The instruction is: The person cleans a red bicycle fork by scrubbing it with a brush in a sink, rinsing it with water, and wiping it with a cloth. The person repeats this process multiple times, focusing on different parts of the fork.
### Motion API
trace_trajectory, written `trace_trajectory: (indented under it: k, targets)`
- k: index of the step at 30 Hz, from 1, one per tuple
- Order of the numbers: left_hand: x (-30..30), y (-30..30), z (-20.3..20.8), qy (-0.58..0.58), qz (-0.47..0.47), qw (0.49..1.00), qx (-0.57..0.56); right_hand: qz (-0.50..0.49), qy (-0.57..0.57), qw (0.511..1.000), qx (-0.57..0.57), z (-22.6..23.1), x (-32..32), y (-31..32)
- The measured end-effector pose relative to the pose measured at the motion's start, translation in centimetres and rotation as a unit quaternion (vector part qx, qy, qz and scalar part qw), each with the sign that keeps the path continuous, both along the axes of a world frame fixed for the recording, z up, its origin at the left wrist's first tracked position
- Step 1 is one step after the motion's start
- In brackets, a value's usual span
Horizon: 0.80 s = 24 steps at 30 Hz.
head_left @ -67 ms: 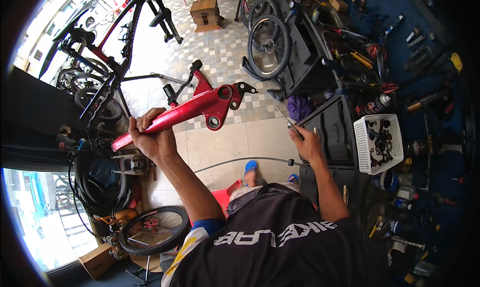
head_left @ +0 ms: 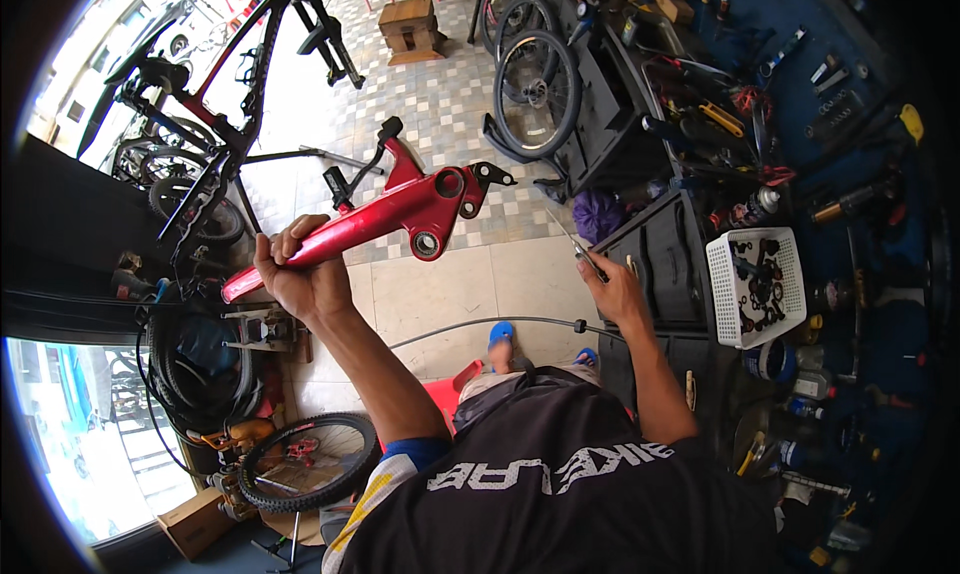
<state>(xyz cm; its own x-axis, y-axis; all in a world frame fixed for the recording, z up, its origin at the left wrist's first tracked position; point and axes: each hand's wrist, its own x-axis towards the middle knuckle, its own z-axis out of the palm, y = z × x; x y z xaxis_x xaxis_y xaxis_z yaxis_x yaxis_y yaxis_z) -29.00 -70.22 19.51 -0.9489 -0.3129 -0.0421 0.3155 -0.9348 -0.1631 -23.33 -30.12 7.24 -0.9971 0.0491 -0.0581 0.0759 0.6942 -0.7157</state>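
My left hand point(head_left: 310, 282) is wrapped round the tube of a glossy red bicycle frame part point(head_left: 375, 222), held up ahead of me and slanting up to the right. Its wide end has round holes, and one of them holds a ring-shaped bearing point(head_left: 427, 244). A small black metal bracket point(head_left: 491, 175) sticks out beyond that end. To the right, my right hand point(head_left: 620, 294) grips a slim tool with a long thin shaft point(head_left: 568, 233) pointing up and left, apart from the red part. My fingers cover much of its handle, so its exact kind is unclear.
A black bike frame point(head_left: 245, 124) stands far left. Below my hands arcs a black cable point(head_left: 470, 322). At right, black drawers point(head_left: 650, 249) adjoin a bench bearing tools and a white basket point(head_left: 716, 289) of small parts. A wheel point(head_left: 370, 454) lies lower left.
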Motion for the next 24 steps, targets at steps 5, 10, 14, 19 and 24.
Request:
trace_trajectory:
  k: [5,10,14,19,24]
  targets:
    - [-0.4,1.1,2.0,0.027,-0.015,1.0,-0.004,-0.011,-0.005,1.0,-0.017,-0.3,0.1,0.7]
    - [-0.4,1.6,3.1,0.048,-0.024,0.999,-0.008,-0.02,-0.021,1.0,-0.008,0.1,0.0,0.8]
    - [-0.7,2.1,3.3,0.046,-0.02,0.998,-0.035,-0.03,0.003,0.999,-0.016,-0.5,0.6,1.2]
    - [-1.7,2.4,1.3,0.016,-0.036,0.996,-0.084,-0.061,-0.001,0.995,-0.08,-1.6,2.1,2.2]
    - [-3.9,6.1,-2.5,-0.042,-0.108,0.981,-0.157,-0.21,-0.044,0.977,0.002,-7.8,4.6,7.5]
